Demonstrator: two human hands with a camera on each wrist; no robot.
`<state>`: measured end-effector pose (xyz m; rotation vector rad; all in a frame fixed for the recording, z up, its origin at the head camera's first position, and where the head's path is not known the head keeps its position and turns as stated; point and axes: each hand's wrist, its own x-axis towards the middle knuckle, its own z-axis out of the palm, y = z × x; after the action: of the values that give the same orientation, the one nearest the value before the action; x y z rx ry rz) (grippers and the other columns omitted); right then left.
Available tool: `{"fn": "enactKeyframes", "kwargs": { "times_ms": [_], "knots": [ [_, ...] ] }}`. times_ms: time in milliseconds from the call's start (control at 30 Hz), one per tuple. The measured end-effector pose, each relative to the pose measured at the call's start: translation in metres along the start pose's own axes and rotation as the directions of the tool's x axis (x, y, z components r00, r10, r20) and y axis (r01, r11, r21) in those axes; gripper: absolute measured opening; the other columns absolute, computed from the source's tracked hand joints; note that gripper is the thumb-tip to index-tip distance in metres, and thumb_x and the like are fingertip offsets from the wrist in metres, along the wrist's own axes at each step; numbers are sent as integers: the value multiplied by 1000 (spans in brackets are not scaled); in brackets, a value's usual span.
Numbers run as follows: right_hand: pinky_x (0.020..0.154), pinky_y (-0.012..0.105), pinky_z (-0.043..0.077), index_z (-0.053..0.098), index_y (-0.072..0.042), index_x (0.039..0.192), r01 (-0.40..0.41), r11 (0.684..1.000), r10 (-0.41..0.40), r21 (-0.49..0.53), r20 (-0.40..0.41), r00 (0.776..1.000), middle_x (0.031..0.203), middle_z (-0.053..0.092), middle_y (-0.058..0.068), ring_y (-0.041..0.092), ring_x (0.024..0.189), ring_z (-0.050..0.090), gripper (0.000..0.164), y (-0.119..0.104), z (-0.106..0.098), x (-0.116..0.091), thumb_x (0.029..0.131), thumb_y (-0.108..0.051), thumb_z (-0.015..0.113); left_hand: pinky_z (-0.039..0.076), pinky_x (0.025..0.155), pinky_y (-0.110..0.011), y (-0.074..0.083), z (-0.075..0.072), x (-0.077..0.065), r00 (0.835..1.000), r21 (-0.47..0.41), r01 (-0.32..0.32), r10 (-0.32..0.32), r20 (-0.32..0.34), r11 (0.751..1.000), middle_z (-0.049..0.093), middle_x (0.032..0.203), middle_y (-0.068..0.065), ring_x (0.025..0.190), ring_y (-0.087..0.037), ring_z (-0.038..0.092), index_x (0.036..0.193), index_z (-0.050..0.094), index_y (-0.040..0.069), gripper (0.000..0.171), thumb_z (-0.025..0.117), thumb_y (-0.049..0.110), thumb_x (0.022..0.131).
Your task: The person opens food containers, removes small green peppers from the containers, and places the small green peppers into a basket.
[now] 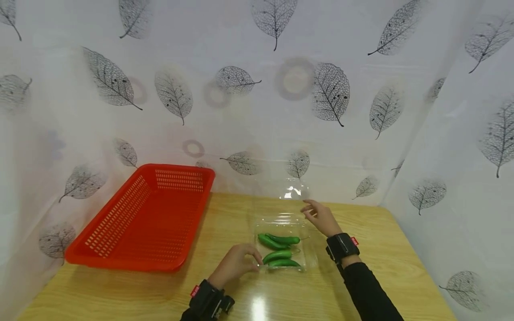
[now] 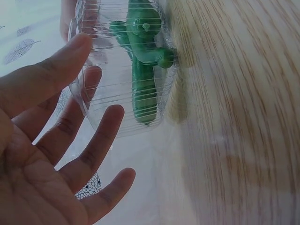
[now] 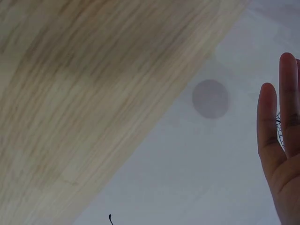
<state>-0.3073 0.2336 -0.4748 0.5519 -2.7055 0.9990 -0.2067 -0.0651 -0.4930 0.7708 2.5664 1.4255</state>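
A clear plastic clamshell box (image 1: 311, 256) stands on the table with its transparent lid (image 1: 295, 192) raised at the back. Several green chili peppers (image 1: 277, 255) lie crosswise inside, their stems toward the right. At the front left corner, my left hand (image 1: 238, 266) pinches the rim between thumb and index finger. The left wrist view shows the thumb (image 2: 70, 56) at the ribbed plastic wall and the other fingers spread. My right hand (image 1: 321, 217) is at the lid's right edge, fingers loosely bent; contact cannot be made out. In the right wrist view, two fingers extend.
A red plastic basket (image 1: 182, 263) with slotted walls sits to the left on the wood-grain table (image 1: 373, 249). Behind and to the right hangs a white sheet (image 1: 249, 129) printed with leaves. Both wrists wear black straps with cameras.
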Motion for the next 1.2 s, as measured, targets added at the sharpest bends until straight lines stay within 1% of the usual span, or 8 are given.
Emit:
{"fn": "enactKeyframes", "kwargs": {
  "times_ms": [200,333,467,600,767,933,1033,1200],
  "knots": [
    [65,27,52,41,5,137,-68,996,64,49,66,996,103,69,18,23,75,66,50,6,8,-2,92,-10,57,47,84,-28,0,0,0,1000,0,-5,5,-5,1000,69,88,3,91,-14,62,79,71,14,14,77,4,71],
    [67,30,52,39,7,138,-92,996,90,15,96,991,102,70,17,22,77,66,50,10,11,-4,94,-12,55,46,84,-27,1,0,0,1000,4,-11,11,1,1000,69,87,4,91,-13,62,78,70,14,14,78,4,71],
    [69,33,51,41,8,135,-119,992,123,-42,115,986,93,70,15,22,76,64,48,14,14,-5,95,-14,54,46,84,-29,2,-1,0,1000,10,14,-14,21,1000,68,86,6,90,-11,61,78,70,15,14,78,5,71],
    [63,33,49,45,9,132,-125,992,122,13,153,981,78,66,11,19,64,59,49,16,13,-9,95,-22,54,47,86,-32,4,-2,0,999,24,36,-37,33,999,68,85,8,91,-12,61,77,70,17,13,78,7,72],
    [57,33,46,57,5,121,-79,996,72,31,189,979,78,65,11,16,61,55,52,19,10,-13,96,-40,48,47,87,-34,5,-3,0,998,25,44,-45,38,999,68,85,7,92,-15,62,76,71,17,12,78,8,72],
    [60,34,44,66,1,102,-176,984,171,1,245,954,72,61,12,15,57,47,40,17,11,-11,99,-34,45,47,86,-34,6,-4,-1,998,22,49,-50,41,999,68,85,7,92,-15,62,76,71,16,11,78,8,72],
    [52,31,36,65,0,87,-167,984,175,-55,213,961,58,52,11,15,48,37,41,11,11,-15,100,-32,43,47,86,-34,6,-4,-1,998,25,46,-47,41,999,68,85,7,91,-14,61,76,71,16,11,78,8,72],
    [59,33,47,63,-1,111,-119,960,125,-255,6,992,88,66,14,22,72,60,36,-16,2,-34,97,-31,51,47,87,-35,4,-5,-1,998,27,42,-43,41,999,68,85,7,91,-14,61,76,71,15,10,78,8,72]
  ]
}}
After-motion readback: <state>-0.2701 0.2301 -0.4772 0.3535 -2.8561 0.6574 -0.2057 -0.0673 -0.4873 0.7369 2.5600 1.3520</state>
